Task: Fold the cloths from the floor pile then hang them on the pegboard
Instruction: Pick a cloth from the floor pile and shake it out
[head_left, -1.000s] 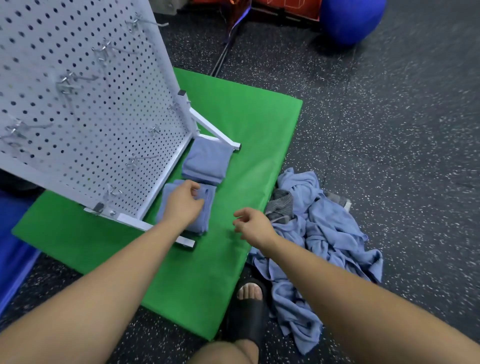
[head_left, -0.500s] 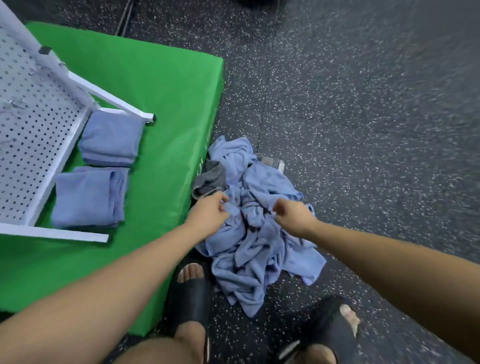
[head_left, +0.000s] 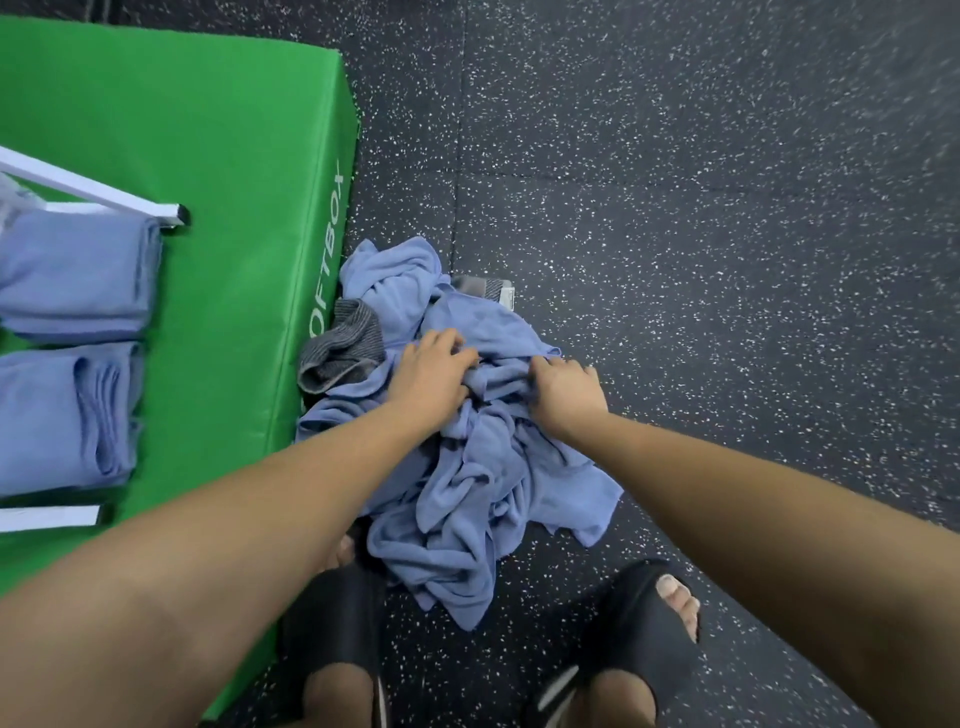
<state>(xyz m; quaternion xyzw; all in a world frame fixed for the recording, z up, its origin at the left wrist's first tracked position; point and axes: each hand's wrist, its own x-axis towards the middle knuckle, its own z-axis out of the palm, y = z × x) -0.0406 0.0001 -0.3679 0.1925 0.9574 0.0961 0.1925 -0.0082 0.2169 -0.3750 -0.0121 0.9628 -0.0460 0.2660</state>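
At the far left a folded light-blue cloth (head_left: 72, 270) lies on the green padded mat (head_left: 234, 182) just beside the end of a white metal frame bar (head_left: 93, 187), and a second folded blue cloth (head_left: 62, 415) lies nearer the person, on the same mat. Against the mat's right side, on the dark speckled rubber floor (head_left: 727, 208), sits the heap of crumpled light-blue cloths (head_left: 467, 493), with a grey striped cloth (head_left: 343, 348) bunched at its left edge. The left hand (head_left: 431, 374) rests on top of the heap, its fingers curled down into the fabric and gripping it; just to its right the right hand (head_left: 566, 395) does the same, fingers hooked round a raised fold. Two black slide sandals (head_left: 639, 623) stand at the heap's near edge
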